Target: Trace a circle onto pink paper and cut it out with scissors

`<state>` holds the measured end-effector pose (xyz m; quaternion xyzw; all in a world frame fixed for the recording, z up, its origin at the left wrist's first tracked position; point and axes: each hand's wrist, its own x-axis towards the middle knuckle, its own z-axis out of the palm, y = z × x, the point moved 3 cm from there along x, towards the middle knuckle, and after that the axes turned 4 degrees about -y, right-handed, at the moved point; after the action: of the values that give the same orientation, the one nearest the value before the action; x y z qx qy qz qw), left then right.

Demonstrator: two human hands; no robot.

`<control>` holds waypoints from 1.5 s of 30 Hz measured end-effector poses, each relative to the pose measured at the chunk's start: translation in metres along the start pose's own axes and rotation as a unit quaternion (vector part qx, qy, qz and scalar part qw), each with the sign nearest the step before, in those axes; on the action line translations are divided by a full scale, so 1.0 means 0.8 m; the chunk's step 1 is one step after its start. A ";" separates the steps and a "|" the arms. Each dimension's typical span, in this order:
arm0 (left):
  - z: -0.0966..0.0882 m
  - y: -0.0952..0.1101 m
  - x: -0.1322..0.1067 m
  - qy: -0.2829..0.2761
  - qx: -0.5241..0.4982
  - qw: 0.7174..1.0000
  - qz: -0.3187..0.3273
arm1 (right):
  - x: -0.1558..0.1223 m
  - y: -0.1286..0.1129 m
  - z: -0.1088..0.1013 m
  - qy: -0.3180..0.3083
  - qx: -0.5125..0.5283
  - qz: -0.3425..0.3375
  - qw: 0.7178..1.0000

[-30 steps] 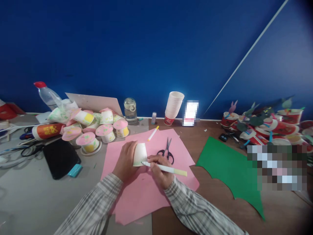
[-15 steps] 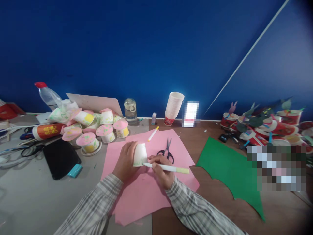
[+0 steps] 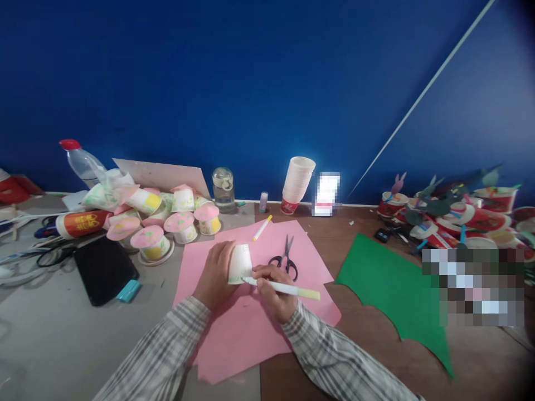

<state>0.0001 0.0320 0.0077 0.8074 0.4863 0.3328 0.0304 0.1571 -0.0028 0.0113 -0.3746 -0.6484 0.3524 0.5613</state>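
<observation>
My left hand is wrapped round an upturned white paper cup that stands on a pink paper sheet. My right hand pinches a white marker with a pale green end. The marker's tip touches the cup's lower rim, where green marks show. Black scissors lie on the pink sheet just behind my right hand. A yellow-capped marker lies at the sheet's far edge.
A heap of pink-topped decorated cups sits at the back left beside a black case and a bottle. A stack of white cups and a glass jar stand by the blue wall. Green paper and red cups lie at the right.
The marker tip has shifted slightly along the cup's lower rim, back to the left. My left hand and the cup have stayed put.
</observation>
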 end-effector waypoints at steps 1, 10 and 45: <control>0.000 0.000 0.000 0.000 0.002 1.000 -0.001 | 0.000 0.000 0.000 0.000 0.001 0.001 1.000; -0.001 0.001 0.000 -0.003 -0.011 1.000 -0.008 | 0.002 0.001 -0.004 0.004 0.018 0.034 0.999; 0.000 0.000 0.000 -0.013 -0.019 1.000 -0.018 | 0.000 0.007 -0.004 0.048 0.054 0.064 0.995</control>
<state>-0.0001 0.0323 0.0078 0.8019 0.4937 0.3313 0.0581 0.1610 -0.0001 0.0064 -0.4007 -0.5754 0.4041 0.5874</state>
